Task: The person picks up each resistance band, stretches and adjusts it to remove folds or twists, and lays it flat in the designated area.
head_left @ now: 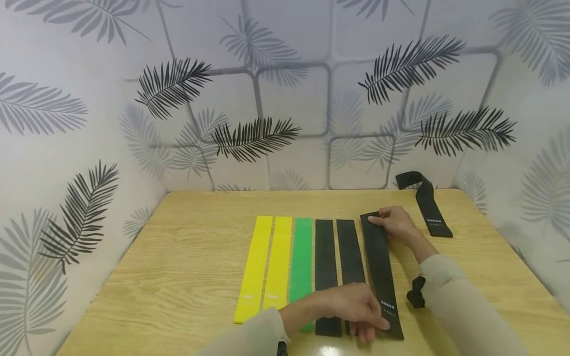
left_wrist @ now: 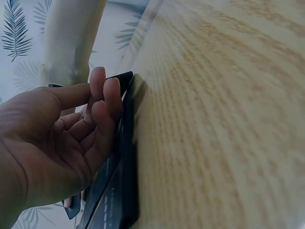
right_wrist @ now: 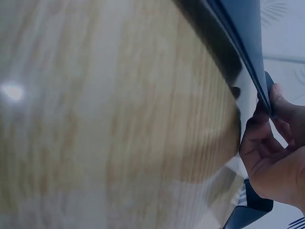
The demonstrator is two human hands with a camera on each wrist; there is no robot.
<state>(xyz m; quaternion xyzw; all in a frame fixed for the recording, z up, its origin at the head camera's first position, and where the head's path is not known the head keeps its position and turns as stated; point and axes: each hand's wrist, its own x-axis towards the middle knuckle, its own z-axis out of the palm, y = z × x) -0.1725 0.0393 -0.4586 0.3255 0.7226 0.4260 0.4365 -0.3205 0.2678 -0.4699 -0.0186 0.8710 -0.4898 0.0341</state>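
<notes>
A black resistance band stretches lengthwise between my two hands, white dots and print near its lower end. My right hand pinches its far end, thumb on top; in the right wrist view the band slants up off the table. My left hand pinches the near end's edge between thumb and fingers, seen from the side in the left wrist view. To the left lie two more black bands side by side, the left forearm and hand covering parts of the row.
Further left in the row are a green band and two yellow bands. One more black band, its far end curled, lies at the back right of the wooden table. Leaf-patterned walls border the table.
</notes>
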